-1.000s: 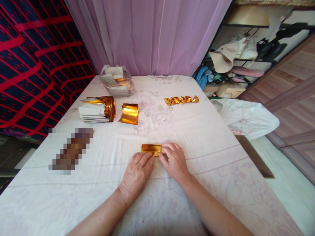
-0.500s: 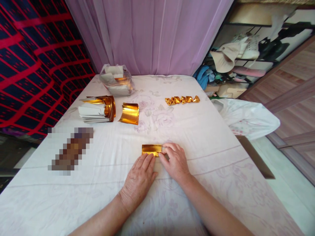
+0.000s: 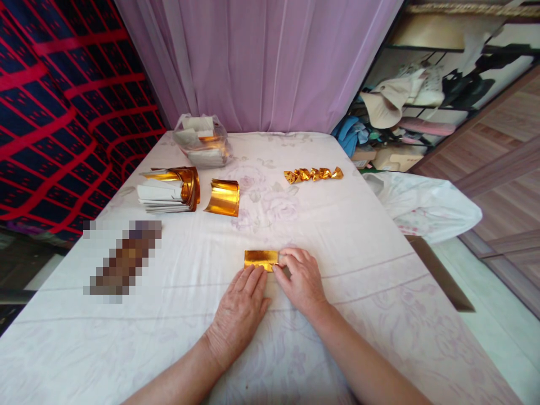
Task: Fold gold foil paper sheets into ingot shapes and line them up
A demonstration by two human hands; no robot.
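Left hand (image 3: 240, 304) down flat just below the centre of the frame, fingers straight and close together, thumb out to the side, gripping nothing, and its fingertips are right on the lower edge of the gold strip (image 3: 260, 256)! Over at the strip's right end it's the right hand (image 3: 302, 280), fingers curled, thumb and forefinger pinched on the lower right corner. That strip lies flat at the centre of the frame, long side across, a fold line running along its lower part.

Look up and to the left of it: a few gold sheets (image 3: 225, 197), bowed, lying in a small pile. Just beside them, further left, sits the thick stack (image 3: 162, 194), white edges fanned, gold showing at its right end. Behind that, upper left, a clear bag (image 3: 201, 140) packed with more white and gold paper. And right of centre, well apart from the hands, a row of gold twists (image 3: 314, 174), set end to end!

All of that is on the worktop (image 3: 346, 236) with its pale floral cover. At the left, one item (image 3: 126, 259) is pixelated, so no telling what it is. Purple curtain (image 3: 261, 62) across the top, loaded shelves (image 3: 447, 49) upper right, white bag (image 3: 430, 202) below them.
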